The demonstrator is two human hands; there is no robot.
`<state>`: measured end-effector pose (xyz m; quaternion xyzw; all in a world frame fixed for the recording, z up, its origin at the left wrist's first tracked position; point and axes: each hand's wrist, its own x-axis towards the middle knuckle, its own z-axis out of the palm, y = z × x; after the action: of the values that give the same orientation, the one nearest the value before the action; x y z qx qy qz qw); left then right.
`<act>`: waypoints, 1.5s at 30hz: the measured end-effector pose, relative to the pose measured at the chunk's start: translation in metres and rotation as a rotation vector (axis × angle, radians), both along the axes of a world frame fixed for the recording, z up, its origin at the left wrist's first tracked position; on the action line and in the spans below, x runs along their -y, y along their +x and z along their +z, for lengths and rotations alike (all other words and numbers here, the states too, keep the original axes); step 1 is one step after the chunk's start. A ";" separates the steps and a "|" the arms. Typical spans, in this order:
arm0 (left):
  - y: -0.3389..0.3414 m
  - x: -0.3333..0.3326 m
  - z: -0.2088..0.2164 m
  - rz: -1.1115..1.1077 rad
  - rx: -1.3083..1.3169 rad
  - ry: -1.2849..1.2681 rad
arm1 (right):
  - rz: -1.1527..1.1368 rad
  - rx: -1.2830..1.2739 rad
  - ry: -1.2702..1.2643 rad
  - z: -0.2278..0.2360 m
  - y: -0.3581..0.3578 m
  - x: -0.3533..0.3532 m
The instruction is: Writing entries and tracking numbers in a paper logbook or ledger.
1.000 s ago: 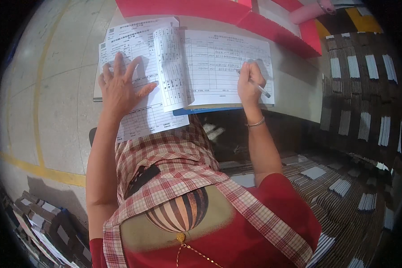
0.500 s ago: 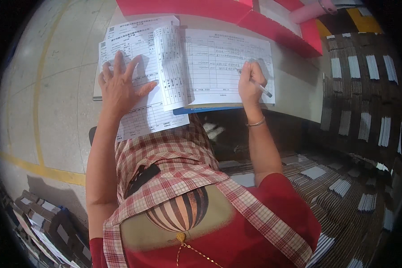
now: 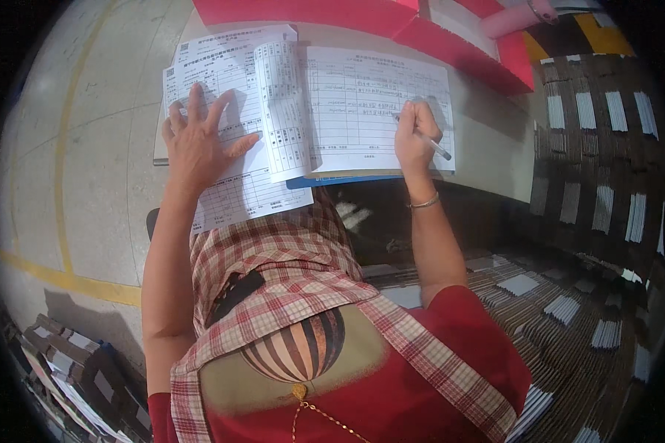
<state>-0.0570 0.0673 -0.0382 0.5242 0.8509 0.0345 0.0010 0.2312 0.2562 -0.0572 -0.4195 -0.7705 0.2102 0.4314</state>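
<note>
My left hand (image 3: 203, 144) lies with its fingers spread over printed form sheets (image 3: 236, 196) that overlap at the left of the desk. Closed round a pen (image 3: 436, 148), my right hand (image 3: 417, 139) rests on the right page of an open form book (image 3: 347, 129). The pen's tip meets a ruled table with several handwritten lines in it. Between the hands, the book's turned-back pages (image 3: 282, 111) curl over the sheets. A blue board edge (image 3: 347, 181) shows under the book.
Beyond the papers stands a bright pink tray (image 3: 332, 13) with a pink cylinder (image 3: 521, 18) at its right. Stacked brown-and-white bundles (image 3: 595, 148) rise on the right, with more (image 3: 89, 369) at lower left. A yellow line (image 3: 89, 286) crosses the floor.
My right hand and the pen have shifted very slightly to the right along the written line. The left hand stays in place.
</note>
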 end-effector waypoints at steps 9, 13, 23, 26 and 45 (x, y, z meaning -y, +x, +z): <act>0.001 0.000 -0.001 -0.009 -0.009 0.036 | -0.019 0.056 0.041 0.002 0.000 0.000; 0.000 0.000 -0.001 -0.004 -0.014 0.030 | -0.022 0.005 0.027 -0.001 0.000 0.000; -0.001 0.001 -0.005 -0.028 -0.033 0.047 | -0.043 0.045 0.016 0.002 0.000 0.001; -0.001 0.001 -0.004 -0.031 -0.041 0.050 | -0.029 -0.001 0.032 0.002 -0.001 0.001; -0.004 0.004 0.004 -0.016 -0.008 0.033 | -0.020 -0.026 0.017 0.001 -0.005 0.002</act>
<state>-0.0605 0.0629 -0.0342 0.5312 0.8459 0.0462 -0.0109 0.2266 0.2537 -0.0565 -0.4208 -0.7624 0.2048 0.4470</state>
